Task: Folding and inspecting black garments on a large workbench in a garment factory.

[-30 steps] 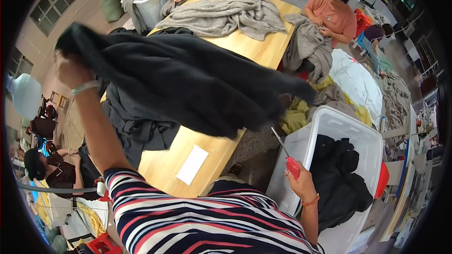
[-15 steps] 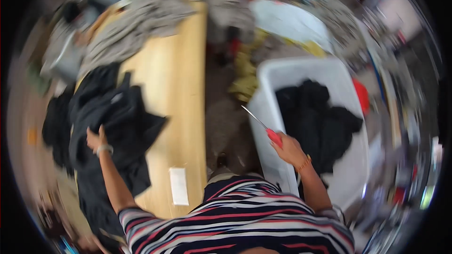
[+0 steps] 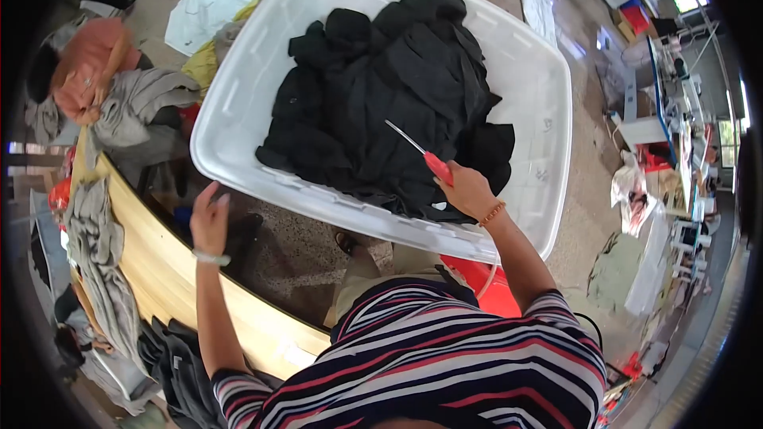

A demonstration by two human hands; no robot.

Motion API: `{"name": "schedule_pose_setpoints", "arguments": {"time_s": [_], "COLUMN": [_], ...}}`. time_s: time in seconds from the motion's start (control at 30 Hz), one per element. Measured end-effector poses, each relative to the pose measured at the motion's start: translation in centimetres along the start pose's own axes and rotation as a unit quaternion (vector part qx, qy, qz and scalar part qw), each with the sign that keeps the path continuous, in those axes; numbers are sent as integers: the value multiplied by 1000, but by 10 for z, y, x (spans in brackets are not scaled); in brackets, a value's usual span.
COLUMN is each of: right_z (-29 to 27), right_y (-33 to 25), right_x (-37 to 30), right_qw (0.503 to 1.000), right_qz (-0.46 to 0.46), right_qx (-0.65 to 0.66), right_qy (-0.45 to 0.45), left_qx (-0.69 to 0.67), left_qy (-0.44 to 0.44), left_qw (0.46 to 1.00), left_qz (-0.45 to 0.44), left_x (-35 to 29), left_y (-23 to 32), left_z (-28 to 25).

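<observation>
My right hand (image 3: 469, 191) is closed round a thin-shafted tool (image 3: 439, 168) with a red handle and a slim metal shaft. It is above the near side of a large white plastic tub (image 3: 548, 191), over a heap of black garments (image 3: 381, 95) inside. The shaft points up and left across the dark cloth; whether its tip touches the cloth I cannot tell. Slightly blurred, my left hand (image 3: 210, 222) is raised left of the tub's near corner, fingers apart and holding nothing. Below my right wrist hangs a pale cord (image 3: 487, 280).
A wooden table (image 3: 171, 250) runs along the left, with grey cloth (image 3: 95, 222) and black garments (image 3: 179, 365) on it. At upper left a person in a pink top (image 3: 83, 71) handles grey fabric. Red stools (image 3: 481, 282) stand near the tub.
My view has turned right, from the table to the tub. My left hand has come away from the black garments on the table. The red-handled tool stays in my right hand.
</observation>
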State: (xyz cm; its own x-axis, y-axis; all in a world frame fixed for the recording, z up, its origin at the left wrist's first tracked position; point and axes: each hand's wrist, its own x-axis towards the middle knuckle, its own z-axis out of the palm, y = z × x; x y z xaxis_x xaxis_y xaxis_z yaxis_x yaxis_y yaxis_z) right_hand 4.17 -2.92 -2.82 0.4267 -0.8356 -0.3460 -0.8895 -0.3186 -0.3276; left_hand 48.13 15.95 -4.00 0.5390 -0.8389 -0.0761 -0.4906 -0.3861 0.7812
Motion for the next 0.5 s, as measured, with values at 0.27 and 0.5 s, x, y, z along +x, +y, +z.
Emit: {"name": "schedule_pose_setpoints", "arguments": {"time_s": [0.27, 0.5], "right_z": [17, 17], "right_y": [100, 122], "right_x": [-40, -24], "right_qw": [987, 987], "right_qz": [111, 107], "right_qx": [78, 87], "right_qy": [-84, -87], "left_qx": [196, 222], "left_qy": [-202, -119], "left_qw": [955, 953], "left_qz": [95, -166], "left_x": [110, 141], "left_y": [12, -86], "left_z": [244, 288]}}
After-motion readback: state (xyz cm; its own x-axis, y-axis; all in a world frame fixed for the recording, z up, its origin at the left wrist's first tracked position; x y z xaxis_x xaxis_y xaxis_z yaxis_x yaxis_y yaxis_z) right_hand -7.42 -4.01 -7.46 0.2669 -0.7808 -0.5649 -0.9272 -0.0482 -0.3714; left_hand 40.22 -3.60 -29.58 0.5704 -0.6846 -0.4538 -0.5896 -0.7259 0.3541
